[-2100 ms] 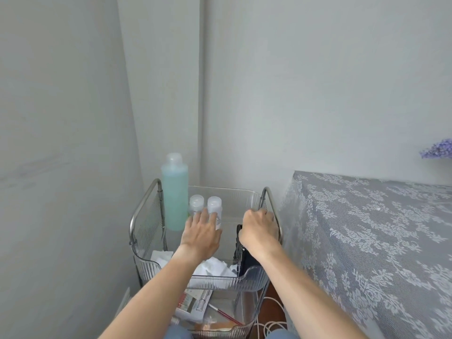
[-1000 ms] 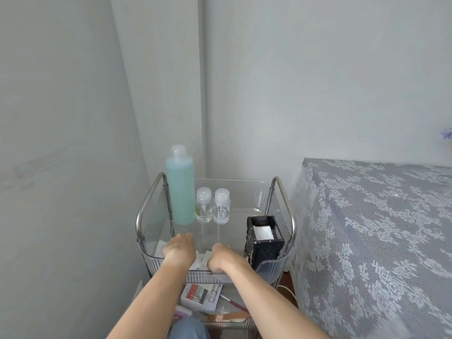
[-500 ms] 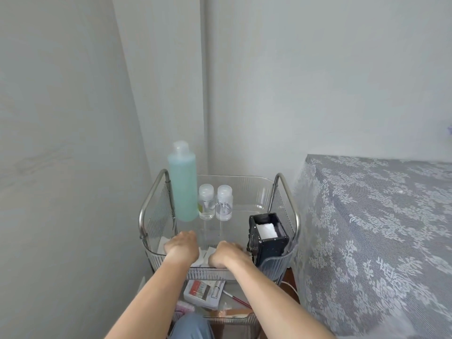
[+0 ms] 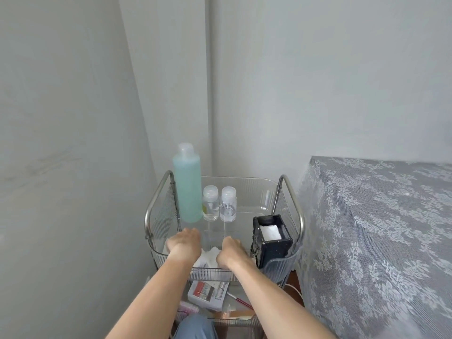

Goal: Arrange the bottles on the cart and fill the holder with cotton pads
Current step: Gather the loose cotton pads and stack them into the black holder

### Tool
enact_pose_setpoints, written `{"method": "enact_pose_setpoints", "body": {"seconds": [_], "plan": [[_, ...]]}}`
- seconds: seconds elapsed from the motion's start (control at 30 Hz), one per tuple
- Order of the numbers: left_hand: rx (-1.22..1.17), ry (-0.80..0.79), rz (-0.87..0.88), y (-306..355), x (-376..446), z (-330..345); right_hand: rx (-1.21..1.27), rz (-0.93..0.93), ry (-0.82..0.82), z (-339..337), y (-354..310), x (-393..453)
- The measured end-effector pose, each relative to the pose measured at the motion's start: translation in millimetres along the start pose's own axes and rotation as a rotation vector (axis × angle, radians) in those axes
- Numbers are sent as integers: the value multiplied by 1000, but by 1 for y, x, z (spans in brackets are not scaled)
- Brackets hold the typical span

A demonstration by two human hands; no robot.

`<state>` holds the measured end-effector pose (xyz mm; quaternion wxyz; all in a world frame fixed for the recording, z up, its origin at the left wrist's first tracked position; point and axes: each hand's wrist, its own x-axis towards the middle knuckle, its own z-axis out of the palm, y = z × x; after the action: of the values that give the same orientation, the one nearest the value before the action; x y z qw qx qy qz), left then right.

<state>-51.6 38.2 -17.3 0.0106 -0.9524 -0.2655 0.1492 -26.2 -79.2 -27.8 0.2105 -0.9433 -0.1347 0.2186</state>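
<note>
A tall turquoise bottle [image 4: 187, 184] stands at the back left of the clear cart tray [image 4: 247, 185]. Two small clear bottles [image 4: 210, 203] [image 4: 228, 204] stand right beside it in a row. A black holder [image 4: 271, 241] with white cotton pads [image 4: 269, 232] inside sits at the tray's front right. My left hand [image 4: 184, 243] and my right hand [image 4: 231, 249] are both down at the tray's front, on a pile of loose white cotton pads [image 4: 208, 256] that shows between them. Their fingers are curled down and hidden, so the grip is unclear.
Metal handles [image 4: 156, 204] [image 4: 292, 194] rise on both sides of the cart. A lower shelf holds a small box [image 4: 208, 291] and a red pen [image 4: 241, 300]. Walls close in behind and on the left. A lace-covered table [image 4: 379, 228] stands to the right.
Both hands came back from the small bottles and the holder to the front of the tray and now rest on the loose pads. The holder stands uncovered.
</note>
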Motion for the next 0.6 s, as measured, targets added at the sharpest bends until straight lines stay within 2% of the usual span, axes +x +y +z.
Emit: {"method": "enact_pose_setpoints", "body": {"seconds": [0.13, 0.43, 0.6], "plan": [[-56, 52, 9, 0, -2, -3, 8, -23, 57, -1, 2, 1], [-509, 18, 180, 6, 4, -11, 191, -113, 184, -13, 0, 8], [-653, 67, 184, 8, 8, -17, 276, -123, 163, -27, 2, 10]]}}
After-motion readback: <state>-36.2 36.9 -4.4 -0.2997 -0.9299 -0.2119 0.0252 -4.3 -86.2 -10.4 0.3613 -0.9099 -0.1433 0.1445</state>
